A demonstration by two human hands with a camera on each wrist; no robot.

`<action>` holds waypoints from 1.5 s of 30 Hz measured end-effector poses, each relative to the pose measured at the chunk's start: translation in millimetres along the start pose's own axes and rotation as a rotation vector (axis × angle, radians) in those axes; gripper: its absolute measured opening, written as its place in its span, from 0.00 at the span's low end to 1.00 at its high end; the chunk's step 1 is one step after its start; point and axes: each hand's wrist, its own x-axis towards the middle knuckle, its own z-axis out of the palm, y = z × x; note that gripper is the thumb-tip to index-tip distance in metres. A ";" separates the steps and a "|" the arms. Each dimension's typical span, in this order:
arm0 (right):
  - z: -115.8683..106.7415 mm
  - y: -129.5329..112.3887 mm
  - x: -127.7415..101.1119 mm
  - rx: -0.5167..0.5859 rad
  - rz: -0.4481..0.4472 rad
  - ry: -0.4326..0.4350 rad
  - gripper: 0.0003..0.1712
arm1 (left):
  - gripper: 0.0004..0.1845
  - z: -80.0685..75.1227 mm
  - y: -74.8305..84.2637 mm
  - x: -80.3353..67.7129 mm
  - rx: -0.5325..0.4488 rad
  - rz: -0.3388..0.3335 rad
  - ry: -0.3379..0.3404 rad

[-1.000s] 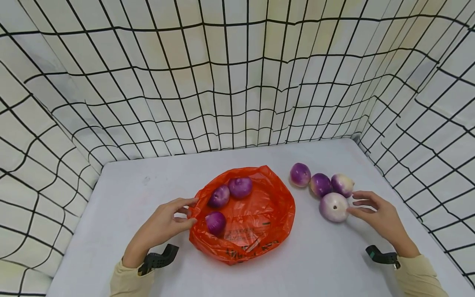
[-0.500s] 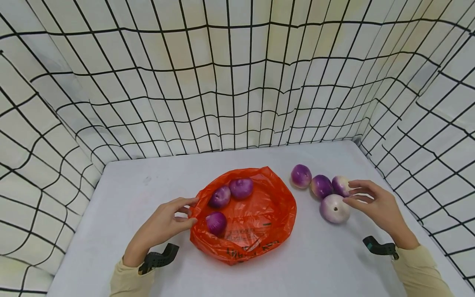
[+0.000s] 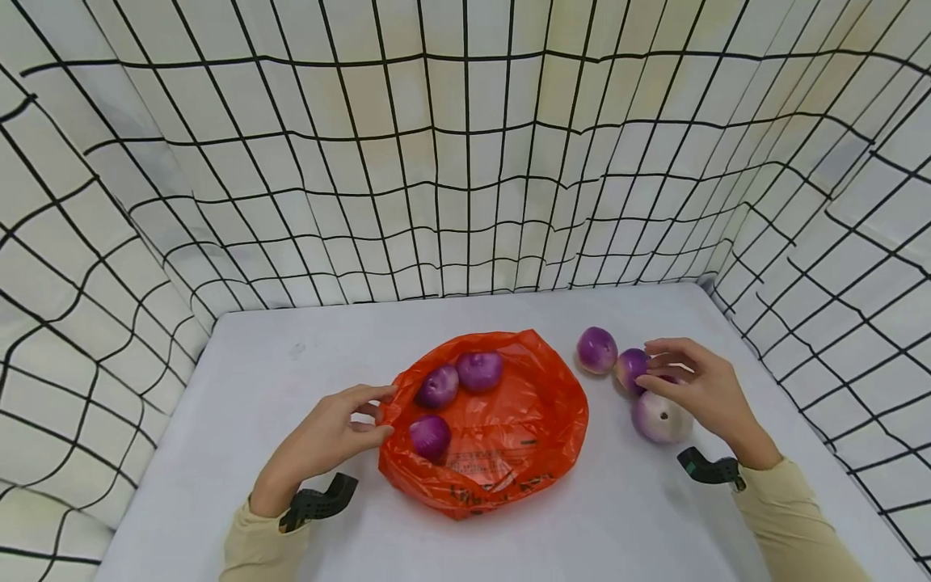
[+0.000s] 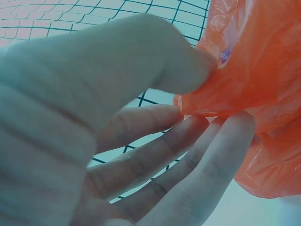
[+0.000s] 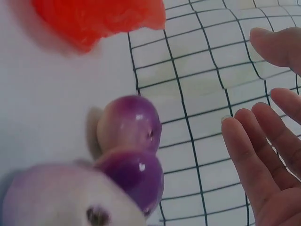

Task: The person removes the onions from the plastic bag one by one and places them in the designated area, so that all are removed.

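The orange bag [image 3: 494, 424] of thin, crinkled plastic film lies open near the middle of the white worktop [image 3: 240, 388], its mouth spread wide and its rim rumpled. Dark print runs across the bag's near side, too creased and small to read. Three purple onions lie inside: two touching each other at the far side [image 3: 460, 378] and one alone nearer the left rim [image 3: 430, 437], all round with smooth, glossy skin. The left hand [image 3: 327, 436] pinches the bag's left rim between thumb and fingers; the left wrist view shows the film gathered and folded at the fingertips [image 4: 197, 70]. To the right of the bag, a cluster of loose onions rests on the worktop: a purple one [image 3: 597, 350] farthest left, a darker purple one [image 3: 631, 368] beside it, and a larger pale onion [image 3: 658, 416] with a white body and a faint violet blush, nearest the person. The right hand [image 3: 694, 388] hovers over this cluster with fingers loosely spread and gripping nothing; whether a fingertip touches an onion cannot be told. White cloth with a black grid [image 3: 465, 162], slack and wrinkled, walls the worktop on three sides.
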 end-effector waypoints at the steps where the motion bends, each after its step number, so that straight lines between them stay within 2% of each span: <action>1: 2.6 -2.3 2.0 0.001 -0.004 -0.005 0.28 | 0.28 -0.2 -0.1 -0.2 0.000 0.000 0.000; 12: 27.8 -19.7 22.5 0.027 -0.040 -0.039 0.26 | 0.29 0.1 -0.3 -0.5 -0.013 -0.003 -0.001; 18: 42.0 -29.7 31.8 0.007 -0.050 -0.049 0.27 | 0.29 -0.3 0.4 -1.4 -0.007 0.002 0.000; 25: 61.4 -39.9 43.3 0.125 -0.095 -0.087 0.27 | 0.29 -0.7 0.7 -2.5 -0.011 0.022 0.005; 29: 71.7 -45.8 46.7 0.129 -0.116 -0.105 0.26 | 0.29 -2.1 0.4 -3.2 -0.016 0.041 0.007; 35: 88.0 -51.5 51.3 0.115 -0.142 -0.154 0.25 | 0.29 -1.9 2.7 -2.1 -0.015 0.047 -0.002; 45: 122.1 -66.3 59.2 0.165 -0.172 -0.244 0.25 | 0.29 -0.1 0.4 -1.6 -0.020 0.037 -0.015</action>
